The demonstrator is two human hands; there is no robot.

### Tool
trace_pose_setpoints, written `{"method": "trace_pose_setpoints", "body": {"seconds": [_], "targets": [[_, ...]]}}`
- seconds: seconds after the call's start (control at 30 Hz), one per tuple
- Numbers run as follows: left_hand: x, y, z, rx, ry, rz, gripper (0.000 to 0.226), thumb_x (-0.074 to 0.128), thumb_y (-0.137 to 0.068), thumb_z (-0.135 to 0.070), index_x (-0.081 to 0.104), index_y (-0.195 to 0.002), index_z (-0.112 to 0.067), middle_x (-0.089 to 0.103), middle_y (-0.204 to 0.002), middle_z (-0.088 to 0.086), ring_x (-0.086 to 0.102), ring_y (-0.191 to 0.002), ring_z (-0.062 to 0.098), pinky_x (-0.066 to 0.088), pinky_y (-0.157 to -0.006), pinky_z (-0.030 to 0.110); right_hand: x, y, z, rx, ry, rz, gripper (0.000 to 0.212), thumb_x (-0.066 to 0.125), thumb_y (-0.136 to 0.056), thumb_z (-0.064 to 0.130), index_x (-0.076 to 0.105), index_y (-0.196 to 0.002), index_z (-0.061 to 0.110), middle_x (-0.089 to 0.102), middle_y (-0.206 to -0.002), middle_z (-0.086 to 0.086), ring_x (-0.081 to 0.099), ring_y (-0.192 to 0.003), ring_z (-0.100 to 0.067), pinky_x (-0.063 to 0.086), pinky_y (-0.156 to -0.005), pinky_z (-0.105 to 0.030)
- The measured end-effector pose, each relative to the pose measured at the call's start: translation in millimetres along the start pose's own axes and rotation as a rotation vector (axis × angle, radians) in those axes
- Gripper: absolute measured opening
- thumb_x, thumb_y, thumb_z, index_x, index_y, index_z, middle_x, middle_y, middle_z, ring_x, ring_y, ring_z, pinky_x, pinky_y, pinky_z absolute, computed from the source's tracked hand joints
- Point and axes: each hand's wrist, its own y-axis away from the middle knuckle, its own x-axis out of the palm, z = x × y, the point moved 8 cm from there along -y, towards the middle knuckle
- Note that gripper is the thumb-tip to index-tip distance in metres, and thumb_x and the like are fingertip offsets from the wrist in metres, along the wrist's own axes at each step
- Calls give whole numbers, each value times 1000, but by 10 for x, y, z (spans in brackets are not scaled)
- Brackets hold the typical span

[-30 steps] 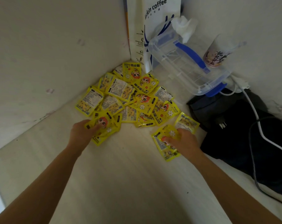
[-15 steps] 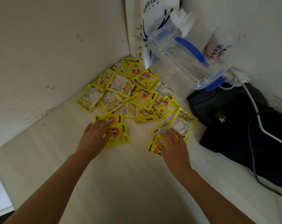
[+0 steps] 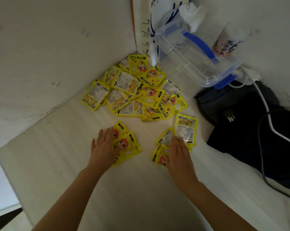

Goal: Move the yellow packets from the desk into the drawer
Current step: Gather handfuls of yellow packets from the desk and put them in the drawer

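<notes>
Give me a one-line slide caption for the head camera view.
Left hand and right hand press flat on yellow packets, separate from the main pile on the desk.

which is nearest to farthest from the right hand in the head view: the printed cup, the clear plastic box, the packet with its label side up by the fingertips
From the right hand:
1. Label-side-up packet, touching the fingertips, just ahead to the right.
2. Clear plastic box, farther back, leaning by the paper bag.
3. Printed cup, farthest, behind the box by the right wall.
</notes>
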Motion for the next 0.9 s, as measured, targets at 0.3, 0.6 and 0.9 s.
{"method": "trace_pose_setpoints", "body": {"seconds": [0.3,0.6,0.9], "targets": [[3,150,-128,19,-7,-82,67,63,-87,-35,32,-145,-22,45,-138,4,38,-134,25,13,-117,48,-46,185,177,-163,-8,-90,43,78,-70,30,64,-105,10,64,-106,-7,44,-111,-30,55,-85,-43],[-34,146,-116,-49,21,-28,70,68,-82,-36,36,-143,-26,49,-130,-2,49,-124,20,16,-116,54,-12,-100,-75,83,-192,150,46,62,-87,43,53,-121,12,17,-155,-19,14,-142,-39,24,-114,-52],[-66,107,-172,-36,47,49,56,74,-77,-41,53,-127,-25,58,-117,-5,59,-106,16,40,-100,44,-122,-369,-273,391,-432,148,43,67,-84,42,54,-120,23,28,-149,-9,33,-128,-34,28,-102,-46]]}}
